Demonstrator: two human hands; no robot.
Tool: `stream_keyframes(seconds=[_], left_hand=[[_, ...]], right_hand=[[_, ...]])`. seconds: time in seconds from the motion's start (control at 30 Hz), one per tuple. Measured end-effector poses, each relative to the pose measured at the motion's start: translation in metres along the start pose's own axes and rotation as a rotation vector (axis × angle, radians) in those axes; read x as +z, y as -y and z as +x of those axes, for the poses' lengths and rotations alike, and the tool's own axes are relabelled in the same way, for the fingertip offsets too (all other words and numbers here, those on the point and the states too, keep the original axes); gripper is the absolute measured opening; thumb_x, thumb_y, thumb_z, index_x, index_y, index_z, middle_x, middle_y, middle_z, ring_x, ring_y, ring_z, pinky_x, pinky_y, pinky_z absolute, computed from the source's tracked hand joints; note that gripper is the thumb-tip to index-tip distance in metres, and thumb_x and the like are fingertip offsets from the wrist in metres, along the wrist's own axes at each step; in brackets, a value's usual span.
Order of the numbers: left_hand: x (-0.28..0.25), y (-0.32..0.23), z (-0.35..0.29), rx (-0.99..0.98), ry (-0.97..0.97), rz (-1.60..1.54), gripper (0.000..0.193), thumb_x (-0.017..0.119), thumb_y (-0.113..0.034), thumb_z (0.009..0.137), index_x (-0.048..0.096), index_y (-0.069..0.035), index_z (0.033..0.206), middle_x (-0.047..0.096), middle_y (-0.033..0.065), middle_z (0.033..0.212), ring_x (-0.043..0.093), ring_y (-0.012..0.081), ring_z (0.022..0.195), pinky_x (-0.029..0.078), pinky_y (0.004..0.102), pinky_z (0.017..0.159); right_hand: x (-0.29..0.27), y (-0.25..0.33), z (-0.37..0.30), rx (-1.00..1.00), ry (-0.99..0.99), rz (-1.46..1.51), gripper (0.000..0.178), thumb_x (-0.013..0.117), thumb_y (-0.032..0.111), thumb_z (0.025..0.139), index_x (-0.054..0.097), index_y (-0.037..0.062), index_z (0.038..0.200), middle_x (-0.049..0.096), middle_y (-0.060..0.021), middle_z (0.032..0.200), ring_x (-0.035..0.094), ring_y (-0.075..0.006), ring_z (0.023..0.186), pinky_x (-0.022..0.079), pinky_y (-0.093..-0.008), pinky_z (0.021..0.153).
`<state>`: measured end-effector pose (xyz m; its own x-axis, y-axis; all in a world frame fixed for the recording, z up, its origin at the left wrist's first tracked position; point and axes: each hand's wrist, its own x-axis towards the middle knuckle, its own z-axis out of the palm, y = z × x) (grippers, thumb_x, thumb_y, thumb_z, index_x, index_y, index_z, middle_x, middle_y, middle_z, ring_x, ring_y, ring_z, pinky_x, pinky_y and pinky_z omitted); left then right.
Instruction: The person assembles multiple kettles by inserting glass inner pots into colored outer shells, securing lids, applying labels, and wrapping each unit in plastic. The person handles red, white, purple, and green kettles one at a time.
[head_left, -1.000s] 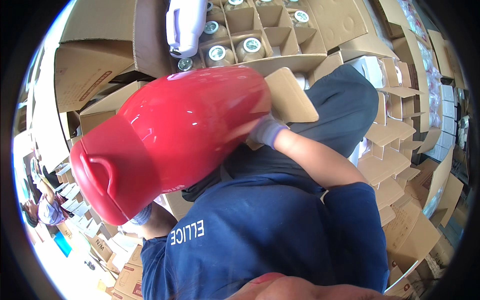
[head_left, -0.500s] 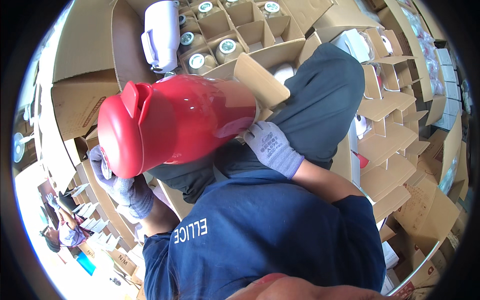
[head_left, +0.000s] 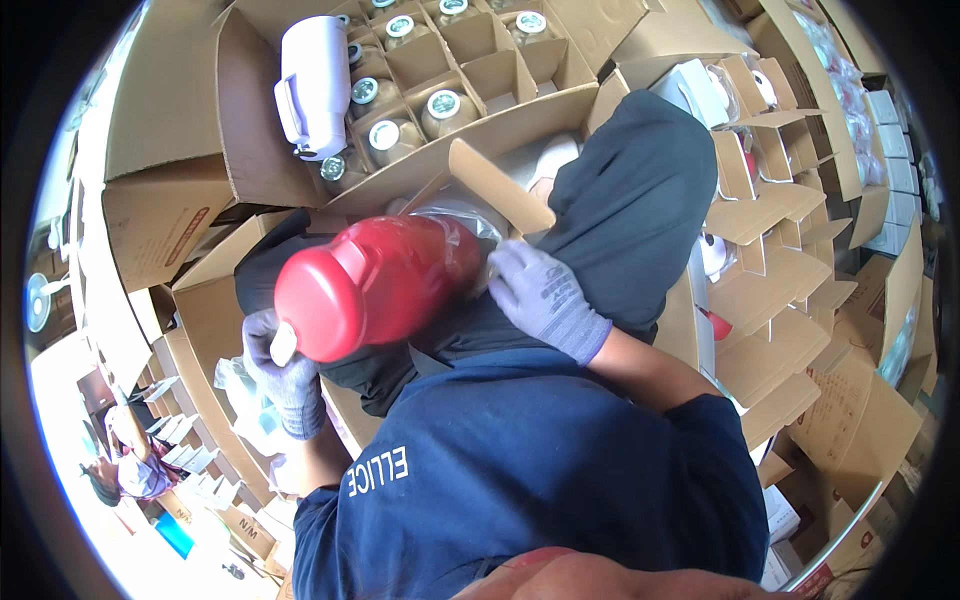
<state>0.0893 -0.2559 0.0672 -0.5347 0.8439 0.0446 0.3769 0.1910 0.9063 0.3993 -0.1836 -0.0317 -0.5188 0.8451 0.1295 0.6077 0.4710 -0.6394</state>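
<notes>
Red, glossy, rounded jug, likely slippery; hold both ends. Left hand grips lid, eight o'clock; right hand, three, grip unclear.

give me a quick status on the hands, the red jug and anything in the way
Left hand at red jug, lid end; right hand near its base. Jug tilted, clear plastic around base. Cardboard flap close by.
</notes>
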Motion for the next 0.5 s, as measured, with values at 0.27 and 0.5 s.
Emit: stream_keyframes(seconds=[0.27,0.5], left_hand=[[0.002,0.002,-0.014,0.271,0.301,-0.262,0.046,0.092,-0.017,0.069,0.058,-0.005,0.098,0.063,0.0069,0.088,0.061,0.0159,0.08,0.049,0.0295,0.071],[0.028,-0.033,0.012,0.812,0.641,0.063,0.041,0.086,-0.042,0.06,0.071,-0.008,0.077,0.062,0.0062,0.068,0.055,0.0249,0.054,0.04,0.0344,0.053]], right_hand=[[0.036,-0.018,0.079,0.323,0.261,-0.246,0.031,0.056,0.018,0.09,0.057,0.0033,0.117,0.066,-0.0195,0.098,0.069,-0.0354,0.084,0.055,-0.0478,0.07],[0.033,-0.063,0.071,0.249,0.038,0.177,0.016,0.058,0.022,0.091,0.067,0.0098,0.093,0.069,-0.0162,0.087,0.066,-0.0371,0.084,0.052,-0.0471,0.077]])
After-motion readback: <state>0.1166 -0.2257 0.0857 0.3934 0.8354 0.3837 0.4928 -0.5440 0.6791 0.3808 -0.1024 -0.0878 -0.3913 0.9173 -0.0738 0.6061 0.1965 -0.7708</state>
